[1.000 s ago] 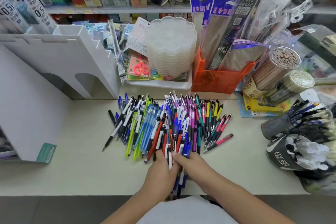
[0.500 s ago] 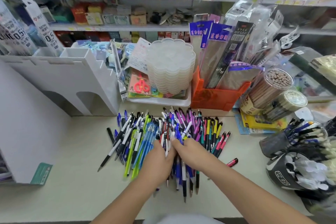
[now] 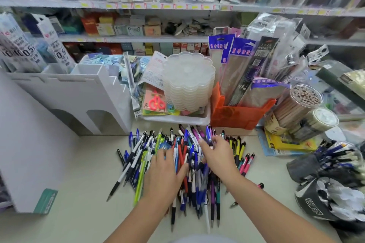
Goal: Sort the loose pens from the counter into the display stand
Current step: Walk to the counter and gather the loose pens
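Head cam: loose pens (image 3: 189,165) lie in a big mixed pile mid-worktop (image 3: 79,193), mostly parallel, tips toward the person; blue, black, white, green, red, purple, yellow barrels. Both hands on the pile. Left hand (image 3: 165,173) lies flat on the pile's left-centre, fingers straight and spread, palm down, pressing on pens, not gripping. Right hand (image 3: 218,156) reaches further back over the pile's right-centre, fingers extended w/ tips among the far pens near a blue one; looks open, nothing clearly pinched. White display stand (image 3: 83,100), stepped top w/ arched cut-outs, sits at left on the worktop, well apart from the hands, just beside the pile's far-left edge. Behind the pile: white tray (image 3: 177,119) w/ a stack of clear scalloped palettes (image 3: 189,81) and packaged pink scissors (image 3: 157,101); orange bin (image 3: 239,114) w/ packaged goods to its right. Far right: pencil tubs (image 3: 298,102) lying tilted, dark cups of pens (image 3: 324,160). One red pen (image 3: 260,185) lies apart, right of the forearm.
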